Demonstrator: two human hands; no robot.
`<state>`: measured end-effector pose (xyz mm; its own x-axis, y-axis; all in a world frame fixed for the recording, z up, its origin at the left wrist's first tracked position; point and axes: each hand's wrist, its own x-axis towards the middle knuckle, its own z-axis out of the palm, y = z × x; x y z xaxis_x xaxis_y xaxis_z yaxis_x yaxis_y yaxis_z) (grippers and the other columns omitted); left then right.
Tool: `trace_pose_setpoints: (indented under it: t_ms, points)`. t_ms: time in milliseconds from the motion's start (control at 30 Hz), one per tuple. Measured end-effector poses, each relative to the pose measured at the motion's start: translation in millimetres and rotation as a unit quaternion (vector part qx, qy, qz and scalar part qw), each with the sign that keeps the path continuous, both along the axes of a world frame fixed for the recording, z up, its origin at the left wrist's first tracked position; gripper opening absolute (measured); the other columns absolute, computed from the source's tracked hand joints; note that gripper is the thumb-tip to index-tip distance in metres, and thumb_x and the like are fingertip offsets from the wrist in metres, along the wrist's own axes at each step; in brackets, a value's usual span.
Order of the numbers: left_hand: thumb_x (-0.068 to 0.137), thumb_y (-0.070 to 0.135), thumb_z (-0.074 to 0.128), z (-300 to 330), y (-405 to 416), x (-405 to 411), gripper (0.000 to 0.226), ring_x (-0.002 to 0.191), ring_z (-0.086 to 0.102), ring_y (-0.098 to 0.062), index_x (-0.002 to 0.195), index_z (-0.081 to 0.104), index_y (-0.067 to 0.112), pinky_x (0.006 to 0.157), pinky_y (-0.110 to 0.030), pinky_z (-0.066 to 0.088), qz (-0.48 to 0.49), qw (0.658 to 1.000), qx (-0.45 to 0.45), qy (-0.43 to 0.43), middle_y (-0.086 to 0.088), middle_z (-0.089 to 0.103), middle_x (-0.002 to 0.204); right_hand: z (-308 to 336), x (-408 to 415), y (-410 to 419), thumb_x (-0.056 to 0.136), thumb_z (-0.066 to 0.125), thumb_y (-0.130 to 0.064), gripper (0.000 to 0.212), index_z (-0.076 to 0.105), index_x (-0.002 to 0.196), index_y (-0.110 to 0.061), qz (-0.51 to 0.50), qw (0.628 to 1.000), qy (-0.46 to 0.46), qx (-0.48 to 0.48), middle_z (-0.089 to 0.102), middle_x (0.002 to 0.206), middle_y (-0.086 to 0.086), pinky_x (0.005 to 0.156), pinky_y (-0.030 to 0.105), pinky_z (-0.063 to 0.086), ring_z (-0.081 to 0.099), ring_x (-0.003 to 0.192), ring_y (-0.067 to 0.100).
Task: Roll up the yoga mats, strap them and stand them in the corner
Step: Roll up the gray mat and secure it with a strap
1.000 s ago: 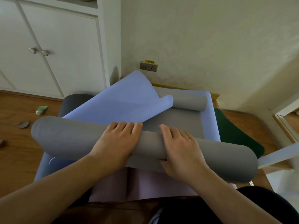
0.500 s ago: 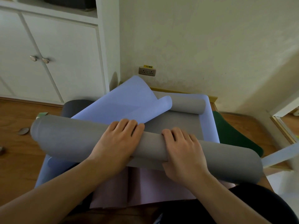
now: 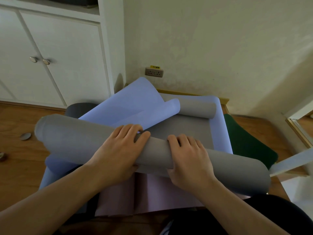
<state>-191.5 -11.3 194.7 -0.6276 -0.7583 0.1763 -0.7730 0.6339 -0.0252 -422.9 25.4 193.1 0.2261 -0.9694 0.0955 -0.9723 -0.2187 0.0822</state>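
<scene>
A thick grey yoga mat roll (image 3: pixel 77 139) lies across the view, its flat unrolled part (image 3: pixel 183 131) stretching towards the wall and curling up at the far end (image 3: pixel 196 108). My left hand (image 3: pixel 118 153) and my right hand (image 3: pixel 188 158) press palm-down on top of the roll, side by side, fingers curved over it. A lilac-blue mat (image 3: pixel 128 106) lies under the grey one, one end curled up. A pink mat (image 3: pixel 145 195) shows below the roll, a dark green mat (image 3: pixel 247 141) to the right, a dark grey one (image 3: pixel 79 108) at the left.
White cupboard doors (image 3: pixel 55 65) stand at the left, meeting a cream wall with a socket (image 3: pixel 154 72) at the corner. Small round objects (image 3: pixel 25 136) lie on the wooden floor at the left. A pale strip (image 3: pixel 291 162) sticks out at the right.
Both hands have pushed the grey roll a little forward towards the wall, so the flat grey stretch is shorter. The view has dipped slightly.
</scene>
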Motion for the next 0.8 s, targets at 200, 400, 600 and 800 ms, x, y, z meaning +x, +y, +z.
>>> trace_pose_setpoints:
  t_ms: [200, 400, 600, 800]
  points:
    - [0.058, 0.024, 0.092, -4.4, -3.7, -1.0, 0.090, 0.102, 0.062, -0.030, 0.138, 0.054, 0.007, 0.092, -0.046, 0.054, 0.009, 0.999, -0.037, 0.002, -0.007, 0.062, 0.118, -0.2, 0.3, 3.4, 0.057, 0.089, -0.051, 0.093, 0.049, 0.135, -0.018, 0.013, 1.000, -0.009, -0.012, 0.060, 0.116, 0.005, 0.091, 0.041, 0.053, 0.060, 0.099, 0.027]
    - [0.058, 0.032, 0.091, -5.7, -4.0, 2.5, 0.083, 0.098, 0.065, -0.022, 0.131, 0.056, 0.016, 0.094, -0.038, 0.053, -0.009, 0.999, -0.010, 0.039, 0.002, 0.067, 0.113, -3.6, 1.5, 0.7, 0.053, 0.095, -0.051, 0.093, 0.050, 0.128, -0.019, 0.009, 1.000, 0.008, 0.006, 0.064, 0.109, 0.005, 0.084, 0.042, 0.057, 0.065, 0.092, 0.028]
    - [0.058, 0.039, 0.088, -7.4, 2.5, -1.8, 0.092, 0.111, 0.053, -0.031, 0.139, 0.054, 0.011, 0.098, -0.047, 0.050, 0.011, 0.999, -0.031, -0.003, -0.010, 0.052, 0.128, 0.7, -1.2, -1.7, 0.062, 0.081, -0.048, 0.069, 0.055, 0.121, -0.024, 0.007, 0.999, -0.030, 0.018, 0.065, 0.100, -0.002, 0.079, 0.037, 0.055, 0.063, 0.084, 0.022]
    - [0.057, 0.026, 0.092, -9.6, -1.8, 0.9, 0.079, 0.094, 0.064, -0.026, 0.127, 0.058, 0.013, 0.087, -0.042, 0.056, 0.008, 0.999, -0.019, 0.049, -0.001, 0.064, 0.108, -0.1, 1.6, 1.4, 0.054, 0.089, -0.064, 0.103, 0.051, 0.139, -0.019, 0.014, 1.000, -0.007, 0.007, 0.063, 0.125, 0.002, 0.099, 0.042, 0.053, 0.062, 0.109, 0.025]
